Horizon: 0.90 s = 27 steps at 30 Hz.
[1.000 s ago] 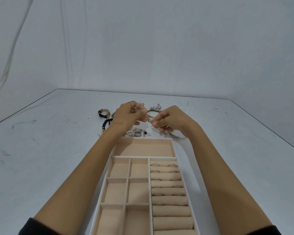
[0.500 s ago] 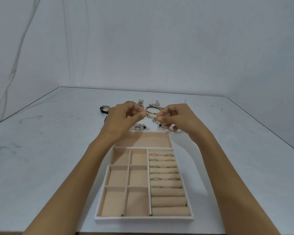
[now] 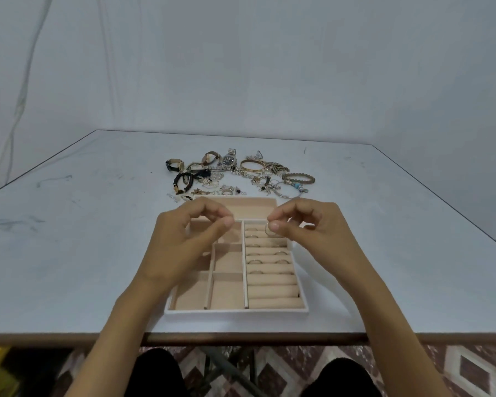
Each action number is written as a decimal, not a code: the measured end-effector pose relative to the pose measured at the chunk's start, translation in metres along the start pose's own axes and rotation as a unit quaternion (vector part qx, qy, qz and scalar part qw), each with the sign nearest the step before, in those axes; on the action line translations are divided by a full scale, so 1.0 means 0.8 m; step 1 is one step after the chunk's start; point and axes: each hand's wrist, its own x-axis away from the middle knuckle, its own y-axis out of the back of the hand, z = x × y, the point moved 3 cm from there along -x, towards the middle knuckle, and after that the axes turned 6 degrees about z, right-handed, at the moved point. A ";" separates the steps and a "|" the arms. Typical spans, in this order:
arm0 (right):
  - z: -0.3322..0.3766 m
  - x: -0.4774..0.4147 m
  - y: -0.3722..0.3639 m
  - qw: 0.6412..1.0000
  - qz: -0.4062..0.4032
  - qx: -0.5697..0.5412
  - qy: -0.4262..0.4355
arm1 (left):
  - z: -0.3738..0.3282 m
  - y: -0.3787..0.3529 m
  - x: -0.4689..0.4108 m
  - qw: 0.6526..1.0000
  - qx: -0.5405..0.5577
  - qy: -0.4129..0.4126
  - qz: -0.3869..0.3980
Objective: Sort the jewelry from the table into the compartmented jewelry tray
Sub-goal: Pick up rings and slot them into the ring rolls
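A ring-placing step is judged to be in hand. A ring [image 3: 269, 230] is pinched between thumb and forefinger of the right hand [image 3: 307, 224], so that grip is narrow and closed on the ring. It is held just above the far end of the ring rolls [image 3: 272, 290], which fill the right-hand section of the jewelry tray [image 3: 235, 312].

The left hand [image 3: 189, 233] is held over the tray's left side with its fingers curled and its thumb and forefinger tips brought together. Whether anything is held in that grip cannot be told, since anything there would be too small to be made out.

Several seated rings [image 3: 254, 262] can be seen in the slots of the farther rolls, while the slots nearest the person appear unfilled. The square compartments on the left and the long compartment at the far end look bare, as far as can be seen past the hands.

Most of the task is judged to be left. A pile of jewelry [image 3: 241, 176], with watches [image 3: 229, 160], a gold bangle [image 3: 252, 165] and beaded bracelets, is spread on the table [image 3: 69, 253] just beyond the tray.

For the next move, the ring would need to be carried over a free slot, turned edge-down in line with the gap between two rolls, and pressed in until it is gripped by the padding. Care would be called for so that the rings already seated are not knocked loose.
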 end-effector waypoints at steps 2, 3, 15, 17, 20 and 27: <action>0.002 0.016 0.001 1.000 0.009 0.002 0.005 | 0.001 0.001 0.017 1.000 0.027 0.014 -0.002; 0.003 0.024 0.002 1.000 0.016 0.007 0.006 | 0.002 0.003 0.023 1.000 0.013 0.011 -0.006; -0.010 0.067 0.000 0.994 0.019 0.107 0.000 | 0.007 0.006 0.032 0.999 -0.023 0.010 -0.026; -0.009 0.069 -0.001 0.990 0.014 0.137 0.011 | 0.008 0.006 0.032 0.999 -0.025 0.011 -0.025; -0.008 0.071 -0.001 0.986 0.013 0.168 0.015 | 0.008 0.006 0.033 0.999 -0.023 0.011 -0.028; -0.003 0.067 -0.001 0.980 0.035 0.197 0.006 | 0.009 0.006 0.033 0.999 -0.033 0.008 -0.030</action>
